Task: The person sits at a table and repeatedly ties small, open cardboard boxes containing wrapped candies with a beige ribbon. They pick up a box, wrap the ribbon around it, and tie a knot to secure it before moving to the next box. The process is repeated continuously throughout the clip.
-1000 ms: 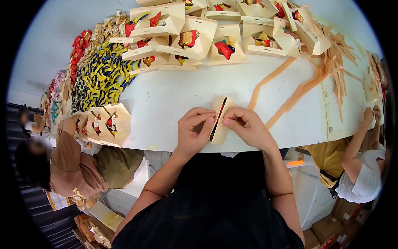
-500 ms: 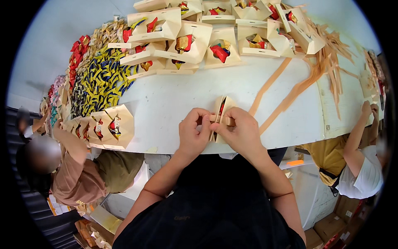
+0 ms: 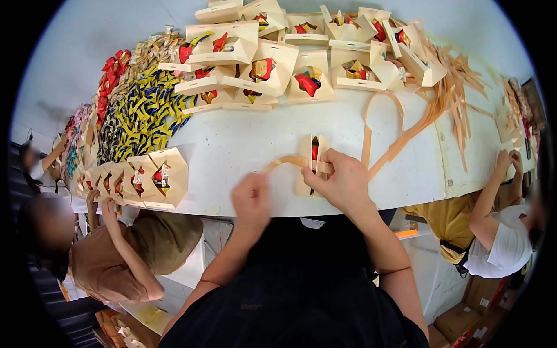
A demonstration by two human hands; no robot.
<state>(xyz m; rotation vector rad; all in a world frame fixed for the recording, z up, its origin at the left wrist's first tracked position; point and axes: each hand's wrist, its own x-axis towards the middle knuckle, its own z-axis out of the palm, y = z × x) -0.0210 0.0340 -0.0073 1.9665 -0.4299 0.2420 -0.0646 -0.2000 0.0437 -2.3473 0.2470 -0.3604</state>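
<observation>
In front of me a small cream paper box (image 3: 304, 184) stands on the white table, with red wrapping showing through its narrow slot. My right hand (image 3: 343, 178) pinches the box at its right side, thumb in front, and presses a peach ribbon (image 3: 287, 158) against it. That ribbon arcs off leftward from the box to my left hand (image 3: 252, 200), a closed fist blurred by motion, which appears to grip its end. The exact hold of the left fingertips is smeared.
Filled cream boxes (image 3: 310, 75) crowd the table's far side. Yellow-blue wrapped sweets (image 3: 145, 110) are heaped at left, near a row of boxes (image 3: 168, 177). Loose ribbons (image 3: 432, 116) lie at right. One person (image 3: 110, 255) works at left, another (image 3: 499, 232) at right.
My left hand has moved away from the box, down and left, drawing the ribbon out into an arc. The right hand stays at the box. A ribbon at right now curls into a loop.
</observation>
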